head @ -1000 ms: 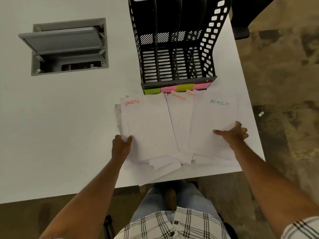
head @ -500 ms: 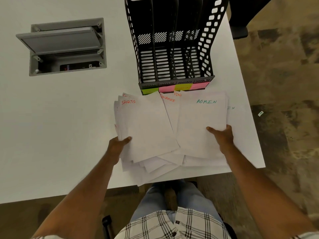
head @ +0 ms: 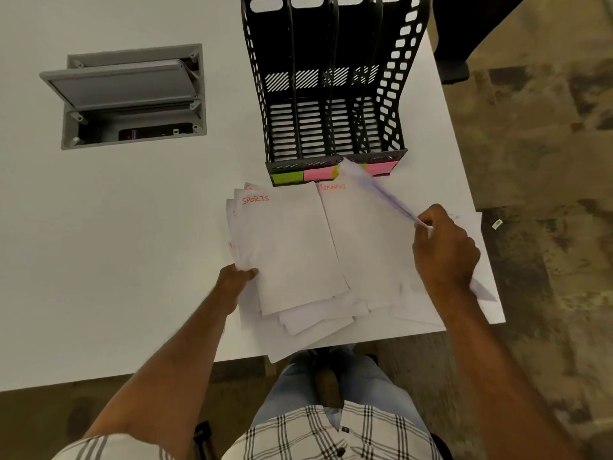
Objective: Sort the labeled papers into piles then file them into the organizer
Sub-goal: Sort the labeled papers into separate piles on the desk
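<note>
One lifted sheet (head: 374, 190) pinched in right hand (head: 444, 250), left hand (head: 234, 283) gripping SPORTS pile (head: 285, 247)

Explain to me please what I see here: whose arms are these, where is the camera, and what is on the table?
There is no machine: a person wears one camera on the head, looking down at their own hands. On the white table stands a black organizer with coloured labels on its front. Before it lie overlapping papers; one reads SPORTS, another FINANCE. The left hand holds the edge of the SPORTS pile. The right hand pinches a lifted sheet; its label is not readable. At the left is an open grey hatch in the table.
</note>
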Action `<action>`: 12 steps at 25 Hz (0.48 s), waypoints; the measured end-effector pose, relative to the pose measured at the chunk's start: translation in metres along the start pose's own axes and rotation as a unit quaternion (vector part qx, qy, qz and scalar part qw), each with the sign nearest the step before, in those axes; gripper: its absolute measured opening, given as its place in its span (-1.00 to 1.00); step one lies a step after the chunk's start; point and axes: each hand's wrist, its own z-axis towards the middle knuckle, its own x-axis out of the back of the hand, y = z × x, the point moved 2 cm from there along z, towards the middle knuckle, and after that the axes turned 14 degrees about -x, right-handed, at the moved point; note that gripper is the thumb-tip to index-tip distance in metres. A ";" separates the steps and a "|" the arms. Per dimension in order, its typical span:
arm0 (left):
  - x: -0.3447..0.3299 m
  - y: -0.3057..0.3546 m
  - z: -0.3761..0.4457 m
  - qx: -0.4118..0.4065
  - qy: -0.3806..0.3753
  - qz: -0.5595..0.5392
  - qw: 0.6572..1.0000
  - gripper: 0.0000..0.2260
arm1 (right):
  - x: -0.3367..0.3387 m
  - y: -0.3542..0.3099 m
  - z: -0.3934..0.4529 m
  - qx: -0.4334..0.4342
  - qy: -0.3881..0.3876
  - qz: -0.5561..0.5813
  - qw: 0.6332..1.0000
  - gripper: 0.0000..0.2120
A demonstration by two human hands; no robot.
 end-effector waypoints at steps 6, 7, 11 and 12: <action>-0.017 0.001 -0.010 -0.002 -0.035 -0.035 0.999 -0.68 | 0.081 -0.068 -0.047 0.071 0.016 0.077 0.994 -0.85; -0.018 0.002 -0.011 -0.003 -0.034 -0.032 0.999 -0.67 | 0.088 -0.075 -0.052 0.081 0.007 0.086 0.993 -0.85; -0.015 0.000 -0.013 -0.005 -0.049 -0.062 0.997 -0.67 | 0.076 -0.080 -0.046 0.069 -0.082 0.116 0.987 -0.78; -0.013 -0.001 -0.013 -0.004 -0.057 -0.070 0.996 -0.70 | 0.059 -0.076 -0.036 0.044 -0.132 0.136 0.981 -0.72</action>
